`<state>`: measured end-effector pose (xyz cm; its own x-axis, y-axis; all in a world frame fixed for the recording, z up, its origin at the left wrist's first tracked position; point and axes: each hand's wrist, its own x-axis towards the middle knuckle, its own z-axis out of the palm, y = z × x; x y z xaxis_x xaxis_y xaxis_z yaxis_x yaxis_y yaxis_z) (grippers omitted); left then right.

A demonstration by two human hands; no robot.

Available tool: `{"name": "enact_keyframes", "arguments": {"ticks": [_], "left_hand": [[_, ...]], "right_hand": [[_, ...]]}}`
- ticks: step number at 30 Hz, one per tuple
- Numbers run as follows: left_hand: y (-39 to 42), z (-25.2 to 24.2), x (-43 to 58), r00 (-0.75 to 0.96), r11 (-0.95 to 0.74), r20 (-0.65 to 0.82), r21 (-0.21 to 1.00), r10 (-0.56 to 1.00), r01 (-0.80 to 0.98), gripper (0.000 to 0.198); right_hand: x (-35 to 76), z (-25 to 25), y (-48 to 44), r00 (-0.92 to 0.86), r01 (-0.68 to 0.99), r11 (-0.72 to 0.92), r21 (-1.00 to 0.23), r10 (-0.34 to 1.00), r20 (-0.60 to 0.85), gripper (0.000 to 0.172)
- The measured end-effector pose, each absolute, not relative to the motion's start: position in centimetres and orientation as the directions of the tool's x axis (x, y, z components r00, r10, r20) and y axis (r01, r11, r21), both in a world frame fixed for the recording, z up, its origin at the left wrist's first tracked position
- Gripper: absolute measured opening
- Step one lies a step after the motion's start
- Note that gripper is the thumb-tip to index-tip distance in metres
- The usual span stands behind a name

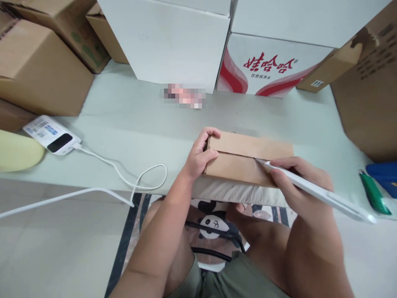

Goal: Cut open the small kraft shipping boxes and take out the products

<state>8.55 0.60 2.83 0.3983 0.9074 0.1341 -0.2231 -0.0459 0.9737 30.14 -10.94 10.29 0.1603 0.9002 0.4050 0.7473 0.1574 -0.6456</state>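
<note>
A small brown cardboard box (238,165) lies at the front edge of the table, with a lengthwise seam across its top. My left hand (200,153) grips its left end, thumb on top and fingers around the far corner. In my right hand (300,182) is a white utility knife (322,194), held like a pen and slanting down to the left. The blade tip touches the seam near the middle of the box. My right fingers rest close to the box's right end, part of which they hide.
White cartons (173,45) and a red-and-white carton (273,66) stand at the back. Brown boxes (40,66) fill the left side. A white device (52,134) trails a white cable (120,176). At right lie a green object (375,192) and a blue one (384,174).
</note>
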Motion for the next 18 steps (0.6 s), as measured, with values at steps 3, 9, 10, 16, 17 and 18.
{"name": "enact_keyframes", "arguments": {"ticks": [3,9,10,16,17,18], "left_hand": [[0.5,3.0,8.5,0.397,-0.045,0.133,0.973,0.908,-0.225,0.043],[0.3,3.3,8.5,0.393,-0.057,0.139,0.975,0.909,-0.213,0.045],[0.3,3.2,8.4,0.391,-0.063,0.146,0.974,0.909,-0.216,0.046],[0.1,2.2,8.6,0.32,-0.105,0.213,0.941,0.923,-0.323,0.047],[0.0,2.0,8.7,0.289,-0.12,0.224,0.934,0.931,-0.337,0.043],[-0.1,1.9,8.8,0.249,-0.134,0.229,0.928,0.941,-0.347,0.039]], "right_hand": [[29.7,10.1,-11.0,0.214,0.754,0.136,-0.642,0.874,0.436,0.011],[29.5,9.0,-10.7,0.499,0.71,0.095,-0.697,0.631,0.594,0.008],[29.8,8.8,-10.5,0.573,0.662,0.137,-0.737,0.542,0.615,0.005],[36.2,4.6,-9.1,0.77,0.546,0.039,-0.837,0.37,0.52,0.019],[37.6,3.5,-8.9,0.725,0.598,-0.092,-0.796,0.488,0.487,0.018],[38.8,2.4,-8.7,0.679,0.63,-0.158,-0.76,0.588,0.44,0.019]]}}
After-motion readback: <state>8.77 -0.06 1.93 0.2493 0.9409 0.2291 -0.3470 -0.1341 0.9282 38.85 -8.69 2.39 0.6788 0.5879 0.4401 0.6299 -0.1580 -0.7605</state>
